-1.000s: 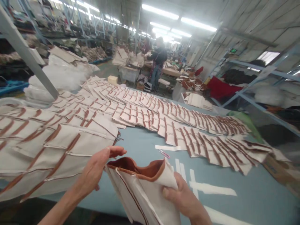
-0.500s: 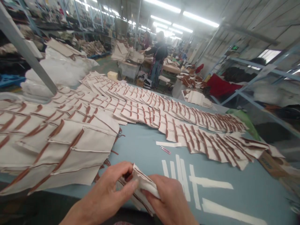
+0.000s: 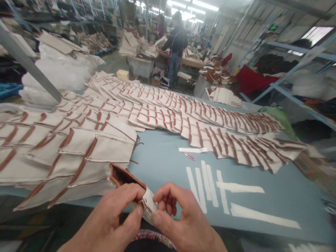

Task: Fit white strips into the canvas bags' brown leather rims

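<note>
Close to my body, over the table's front edge, both hands work on a sewn cream piece (image 3: 149, 204) with a reddish-brown inner side showing. My left hand (image 3: 115, 210) grips it between thumb and fingers; its brown end sticks out beyond the knuckles. My right hand (image 3: 181, 213) pinches the cream end, thumb at the lower edge and fingers curled. To the left lie stacked cream panels (image 3: 110, 148) with brown seam strips. Pink-handled thread snips (image 3: 189, 156) rest on the blue table, near several white strips (image 3: 210, 185).
Long rows of overlapping cream panels (image 3: 162, 117) stretch across the blue tabletop (image 3: 157, 150). A metal post (image 3: 31, 63) rises at the left beside white plastic-wrapped bundles (image 3: 52, 84). A person (image 3: 175, 49) stands beyond the table. Shelving with red cloth (image 3: 256, 80) is at right.
The piece has turned, and its brown inner side now shows at the left. My right hand has shifted from wrapping its side to pinching its end. The view has tilted down.
</note>
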Demonstrator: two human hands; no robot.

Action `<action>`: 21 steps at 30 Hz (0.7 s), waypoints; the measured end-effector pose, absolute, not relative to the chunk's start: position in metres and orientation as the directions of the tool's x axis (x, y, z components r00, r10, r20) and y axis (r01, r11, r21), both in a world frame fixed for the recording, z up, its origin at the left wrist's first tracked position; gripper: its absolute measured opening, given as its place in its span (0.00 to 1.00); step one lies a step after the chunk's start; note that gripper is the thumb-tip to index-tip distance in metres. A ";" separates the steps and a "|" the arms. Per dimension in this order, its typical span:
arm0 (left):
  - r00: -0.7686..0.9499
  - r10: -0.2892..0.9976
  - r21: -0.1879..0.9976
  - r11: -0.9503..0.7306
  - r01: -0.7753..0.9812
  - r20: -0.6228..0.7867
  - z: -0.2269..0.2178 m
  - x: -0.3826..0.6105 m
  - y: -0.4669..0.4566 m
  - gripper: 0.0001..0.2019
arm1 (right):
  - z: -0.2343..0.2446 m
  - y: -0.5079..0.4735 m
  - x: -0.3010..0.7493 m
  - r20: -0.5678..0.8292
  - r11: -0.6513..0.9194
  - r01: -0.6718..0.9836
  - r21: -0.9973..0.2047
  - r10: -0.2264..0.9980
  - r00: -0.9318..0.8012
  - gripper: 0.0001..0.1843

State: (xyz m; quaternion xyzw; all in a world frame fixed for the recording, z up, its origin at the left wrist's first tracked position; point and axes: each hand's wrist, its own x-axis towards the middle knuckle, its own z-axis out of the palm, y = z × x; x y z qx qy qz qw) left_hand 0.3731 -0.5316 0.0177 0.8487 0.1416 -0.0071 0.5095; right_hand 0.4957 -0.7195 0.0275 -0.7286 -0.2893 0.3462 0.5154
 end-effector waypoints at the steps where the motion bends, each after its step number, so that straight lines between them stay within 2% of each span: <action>1: 0.958 0.248 0.853 -0.460 0.248 -0.144 0.017 0.369 -0.529 0.13 | 0.031 -0.714 0.497 -0.234 -0.283 -0.002 -0.959 0.788 0.570 0.11; 4: 0.953 0.286 0.837 -0.492 0.239 -0.103 0.019 0.361 -0.519 0.13 | 0.037 -0.701 0.500 -0.255 -0.220 -0.130 -0.967 0.831 0.495 0.19; 6: 0.950 0.303 0.849 -0.480 0.224 -0.079 0.025 0.359 -0.516 0.13 | 0.038 -0.696 0.503 -0.251 -0.195 -0.169 -0.966 0.857 0.450 0.25; 8: 0.940 0.333 0.868 -0.444 0.224 -0.072 0.032 0.360 -0.516 0.14 | 0.039 -0.694 0.504 -0.260 -0.194 -0.192 -0.962 0.867 0.425 0.27; 12: 0.924 0.362 0.883 -0.385 0.267 -0.122 0.039 0.369 -0.519 0.18 | 0.037 -0.693 0.505 -0.288 -0.222 -0.201 -0.954 0.862 0.417 0.24; 15: 0.923 0.361 0.864 -0.415 0.285 -0.131 0.037 0.374 -0.522 0.17 | 0.035 -0.694 0.502 -0.284 -0.232 -0.170 -0.958 0.858 0.427 0.20; 21: 0.957 0.263 0.851 -0.470 0.237 -0.121 0.038 0.378 -0.522 0.17 | 0.033 -0.697 0.501 -0.225 -0.239 -0.036 -0.970 0.840 0.494 0.15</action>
